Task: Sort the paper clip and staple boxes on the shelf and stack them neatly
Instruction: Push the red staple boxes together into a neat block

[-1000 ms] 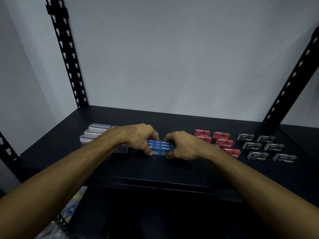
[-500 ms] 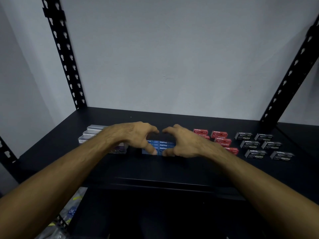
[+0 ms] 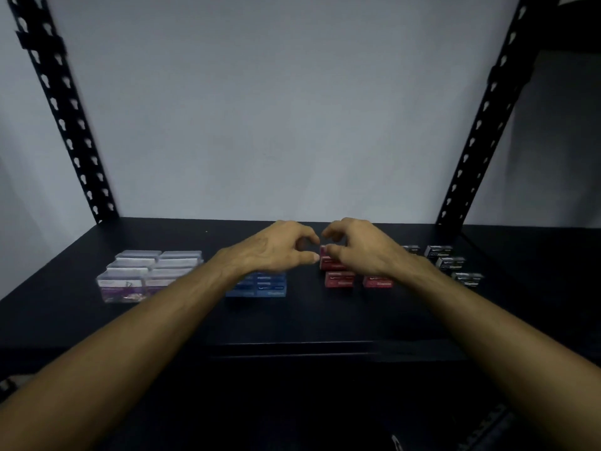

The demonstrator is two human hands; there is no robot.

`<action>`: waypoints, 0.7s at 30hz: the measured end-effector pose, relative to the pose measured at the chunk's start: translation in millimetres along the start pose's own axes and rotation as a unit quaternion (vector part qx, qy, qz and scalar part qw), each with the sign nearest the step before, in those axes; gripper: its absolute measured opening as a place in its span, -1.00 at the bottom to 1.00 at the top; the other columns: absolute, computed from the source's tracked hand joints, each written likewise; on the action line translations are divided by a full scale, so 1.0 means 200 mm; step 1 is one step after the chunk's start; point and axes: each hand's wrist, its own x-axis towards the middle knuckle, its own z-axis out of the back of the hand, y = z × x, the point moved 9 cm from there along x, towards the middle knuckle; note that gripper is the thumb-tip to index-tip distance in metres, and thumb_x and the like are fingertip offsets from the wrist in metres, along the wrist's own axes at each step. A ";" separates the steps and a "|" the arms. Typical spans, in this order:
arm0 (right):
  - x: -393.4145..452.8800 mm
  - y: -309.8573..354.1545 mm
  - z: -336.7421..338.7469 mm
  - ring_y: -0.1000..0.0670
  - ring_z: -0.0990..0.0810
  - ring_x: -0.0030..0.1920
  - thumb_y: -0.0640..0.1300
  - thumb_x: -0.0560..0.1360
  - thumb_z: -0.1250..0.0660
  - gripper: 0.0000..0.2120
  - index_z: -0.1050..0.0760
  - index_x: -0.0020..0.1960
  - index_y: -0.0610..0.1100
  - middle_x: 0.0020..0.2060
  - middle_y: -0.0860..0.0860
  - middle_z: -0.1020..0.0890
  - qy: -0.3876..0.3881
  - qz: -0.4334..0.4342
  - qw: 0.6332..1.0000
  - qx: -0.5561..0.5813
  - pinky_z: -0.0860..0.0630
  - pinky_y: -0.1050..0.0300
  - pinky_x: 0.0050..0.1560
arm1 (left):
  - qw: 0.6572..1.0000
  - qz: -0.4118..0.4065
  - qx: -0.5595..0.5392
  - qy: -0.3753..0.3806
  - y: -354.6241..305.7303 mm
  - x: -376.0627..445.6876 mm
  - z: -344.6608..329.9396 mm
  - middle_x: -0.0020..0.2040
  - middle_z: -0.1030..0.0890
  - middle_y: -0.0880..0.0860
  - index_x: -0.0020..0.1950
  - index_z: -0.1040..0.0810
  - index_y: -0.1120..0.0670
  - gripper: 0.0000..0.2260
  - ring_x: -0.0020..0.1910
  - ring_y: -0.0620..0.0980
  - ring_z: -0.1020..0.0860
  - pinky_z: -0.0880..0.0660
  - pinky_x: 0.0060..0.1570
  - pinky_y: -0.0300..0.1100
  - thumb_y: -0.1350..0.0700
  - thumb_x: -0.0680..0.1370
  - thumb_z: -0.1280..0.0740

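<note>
Both hands were over the red staple boxes point(image 3: 338, 278) mid-shelf, neither clearly holding anything. Left hand point(image 3: 276, 252) had its fingers loosely curled, thumb and forefinger apart, tips just short of the rear red box; I'd call it unclenched and empty. Right hand point(image 3: 364, 252) was curled down over the back of the red group, fingertips at or touching the top of a rear box, but motion blur meant I couldn't tell whether it was pinching it. My read: both hands were coming in from either side to square up or lift the red boxes, the next colour to stack. Red boxes lay loose in rows, two front ones apart from each other, not yet piled. Left of them the blue boxes point(image 3: 260, 285) sat as one tidy block, looked done. Further left the clear paper clip boxes point(image 3: 153, 271) stood stacked in two neat columns. Far right the black staple boxes point(image 3: 450, 262) were spread singly, untouched. All on the black shelf point(image 3: 292, 320).
</note>
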 end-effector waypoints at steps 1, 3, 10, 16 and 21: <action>-0.02 -0.04 0.01 0.02 -0.60 0.11 -0.01 0.54 -0.33 -0.68 -0.54 0.28 -0.03 0.18 0.00 -0.63 0.002 -0.009 1.000 -0.008 -0.57 -0.05 0.14 | 1.000 -0.010 -0.002 0.002 -0.04 0.02 -0.03 0.03 -0.62 -0.10 0.27 -0.56 -0.06 -0.66 -0.03 -0.18 -0.56 -0.51 -0.03 -0.22 -0.13 0.53 -0.37; -0.06 -0.12 0.03 0.02 -0.60 0.06 -0.07 0.52 -0.33 -0.71 -0.56 0.24 -0.03 0.14 0.02 -0.65 0.010 -0.021 0.999 -0.039 -0.57 -0.01 0.09 | 1.000 -0.018 -0.005 0.012 -0.10 0.07 -0.11 -0.05 -0.62 -0.12 0.21 -0.58 -0.06 -0.72 -0.08 -0.18 -0.58 -0.51 -0.08 -0.20 -0.09 0.53 -0.39; -0.19 -0.35 0.01 -0.01 -0.63 -0.03 -0.18 0.45 -0.36 -0.74 -0.60 0.13 -0.02 0.00 0.05 -0.66 0.034 -0.053 0.993 -0.101 -0.59 0.03 0.00 | 0.999 -0.018 0.032 0.040 -0.18 0.17 -0.30 -0.08 -0.62 -0.09 0.15 -0.62 -0.04 -0.81 -0.11 -0.09 -0.59 -0.54 -0.07 -0.15 0.03 0.54 -0.40; -0.20 -0.41 -0.04 0.00 -0.63 -0.10 -0.21 0.51 -0.31 -0.84 -0.61 0.04 -0.07 -0.10 0.03 -0.67 0.050 -0.051 0.992 -0.099 -0.60 0.03 0.02 | 0.998 -0.020 0.041 0.037 -0.20 0.21 -0.36 -0.02 -0.63 -0.09 0.11 -0.64 -0.03 -0.85 -0.07 -0.13 -0.59 -0.55 -0.02 -0.18 0.07 0.55 -0.39; -0.19 -0.41 -0.08 0.00 -0.63 -0.15 -0.23 0.53 -0.30 -0.87 -0.61 -0.03 -0.09 -0.15 0.02 -0.67 0.057 -0.041 0.994 -0.080 -0.61 0.04 -0.04 | 0.998 -0.023 0.043 0.034 -0.22 0.22 -0.37 -0.03 -0.65 -0.08 0.10 -0.64 -0.05 -0.86 -0.09 -0.13 -0.61 -0.57 -0.02 -0.14 0.05 0.54 -0.40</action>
